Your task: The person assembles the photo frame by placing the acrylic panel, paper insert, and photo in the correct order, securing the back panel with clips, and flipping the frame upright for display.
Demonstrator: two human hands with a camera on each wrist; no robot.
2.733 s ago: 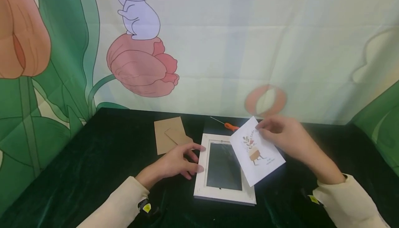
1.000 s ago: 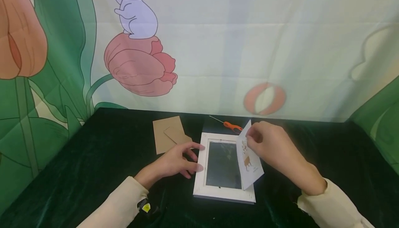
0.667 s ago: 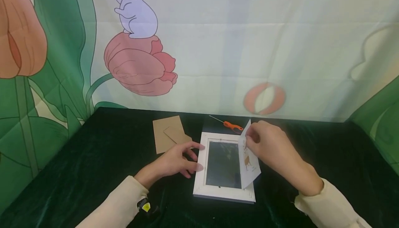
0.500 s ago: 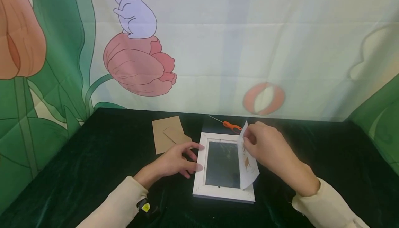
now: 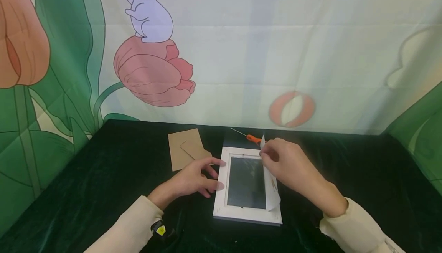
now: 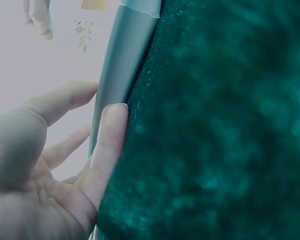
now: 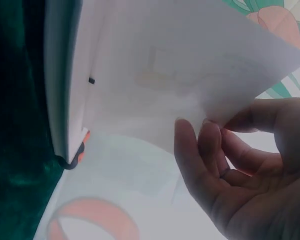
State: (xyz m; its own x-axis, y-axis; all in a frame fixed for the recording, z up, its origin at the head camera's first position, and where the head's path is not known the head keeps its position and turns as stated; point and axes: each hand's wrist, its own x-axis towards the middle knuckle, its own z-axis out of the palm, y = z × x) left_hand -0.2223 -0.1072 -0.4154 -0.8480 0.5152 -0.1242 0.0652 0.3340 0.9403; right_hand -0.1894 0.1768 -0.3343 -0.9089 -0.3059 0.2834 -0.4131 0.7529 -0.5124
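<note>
A white picture frame [image 5: 248,215] lies flat on the dark cloth with a dark pane in its opening. My left hand [image 5: 197,177] rests fingertips and thumb against its left edge. Seen from the left wrist, those fingers touch the frame's side [image 6: 121,60]. My right hand [image 5: 293,164] pinches a white printed sheet [image 5: 272,193] near its upper end, with the sheet standing tilted and bowed over the frame's right side. The sheet's lower edge meets the right border of the opening. From the right wrist, the sheet's pale back [image 7: 190,60] fills the upper view.
A brown backing board [image 5: 179,153] with a smaller flap piece [image 5: 195,150] lies left of the frame. Behind the frame is an orange-handled screwdriver [image 5: 253,139], partly hidden by the sheet and right hand. A printed curtain [image 5: 228,72] hangs at the table's back edge.
My right hand has moved left, bringing the sheet from beside the frame to over its right side. The sheet has turned from facing up to steeply tilted and bowed. The left hand stays put.
</note>
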